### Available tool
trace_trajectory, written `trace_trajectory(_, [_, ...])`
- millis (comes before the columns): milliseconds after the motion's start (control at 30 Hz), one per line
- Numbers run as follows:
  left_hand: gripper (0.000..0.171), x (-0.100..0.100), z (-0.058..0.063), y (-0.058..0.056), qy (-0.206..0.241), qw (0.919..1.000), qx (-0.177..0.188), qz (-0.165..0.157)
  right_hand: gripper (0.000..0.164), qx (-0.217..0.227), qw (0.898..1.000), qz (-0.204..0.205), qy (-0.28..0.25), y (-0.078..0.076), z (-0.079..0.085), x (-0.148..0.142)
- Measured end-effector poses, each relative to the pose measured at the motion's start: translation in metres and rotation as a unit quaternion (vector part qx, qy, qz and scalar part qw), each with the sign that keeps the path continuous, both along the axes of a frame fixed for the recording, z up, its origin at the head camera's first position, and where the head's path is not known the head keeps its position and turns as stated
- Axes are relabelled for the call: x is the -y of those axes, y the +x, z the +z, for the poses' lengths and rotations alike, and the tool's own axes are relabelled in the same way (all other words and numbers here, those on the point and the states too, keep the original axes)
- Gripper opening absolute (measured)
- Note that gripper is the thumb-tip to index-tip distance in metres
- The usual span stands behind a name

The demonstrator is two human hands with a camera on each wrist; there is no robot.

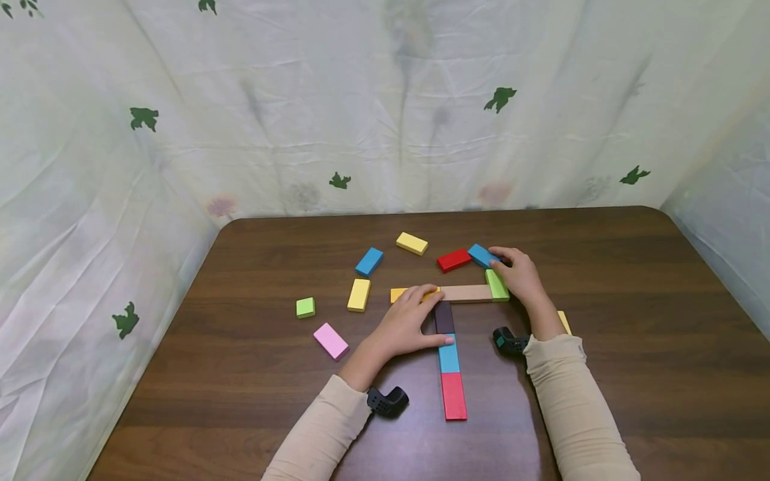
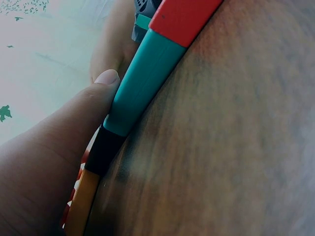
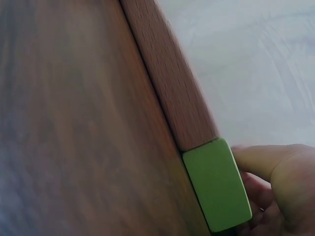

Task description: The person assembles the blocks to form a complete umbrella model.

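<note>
My right hand (image 1: 522, 277) pinches one end of a blue block (image 1: 482, 256) at the far right of the layout. That block's other end meets a red block (image 1: 454, 260). Just below the hand, a green block (image 3: 216, 187) abuts a long natural-wood block (image 1: 466, 294). My left hand (image 1: 408, 322) spreads over the row, fingertips on an orange-yellow block (image 1: 398, 294) at its left end. Its thumb (image 2: 93, 98) rests against the side of a light-blue block (image 2: 145, 83). That piece lies between a dark block (image 1: 444, 317) and a red block (image 1: 454, 396) in a line toward me.
Loose on the brown table (image 1: 240, 414) are a yellow block (image 1: 412, 243), another blue block (image 1: 369, 262), a second yellow block (image 1: 358, 295), a small green block (image 1: 305, 307) and a pink block (image 1: 331, 341). Another yellow block (image 1: 564, 322) shows beside my right wrist. White cloth (image 1: 361, 100) hangs behind.
</note>
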State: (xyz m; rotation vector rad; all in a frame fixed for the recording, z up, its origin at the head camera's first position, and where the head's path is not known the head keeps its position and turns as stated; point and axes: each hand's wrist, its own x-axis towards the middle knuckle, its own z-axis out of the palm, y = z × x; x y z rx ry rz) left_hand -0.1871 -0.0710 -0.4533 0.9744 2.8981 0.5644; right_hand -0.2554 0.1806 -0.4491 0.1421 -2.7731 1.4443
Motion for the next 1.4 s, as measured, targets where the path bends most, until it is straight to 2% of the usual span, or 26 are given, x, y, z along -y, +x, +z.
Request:
trace_trajectory(733, [0.087,0.0000,0.0006,0.0003,0.005,1.0000,0.000,-0.001,0.034,0.005,1.000,0.004,-0.006,0.0001,0.0001,-0.0046])
trace_trajectory(1033, [0.087,0.0007,0.0000,0.0005,0.004,1.0000,0.000,0.000,0.034,-0.011,1.000,-0.004,-0.007,0.0000,-0.0003,-0.0033])
trace_trajectory(1233, [0.087,0.0007,0.0001,0.0004,0.002,1.0000,0.001,0.001,0.045,-0.047,0.999,0.006,-0.020,0.0001,0.0034,-0.0011])
trace_trajectory(1400, [0.087,0.0005,-0.0002,0.0001,0.001,1.0000,0.002,0.002,0.056,-0.047,0.998,0.026,-0.016,0.0005,0.0078,0.0039])
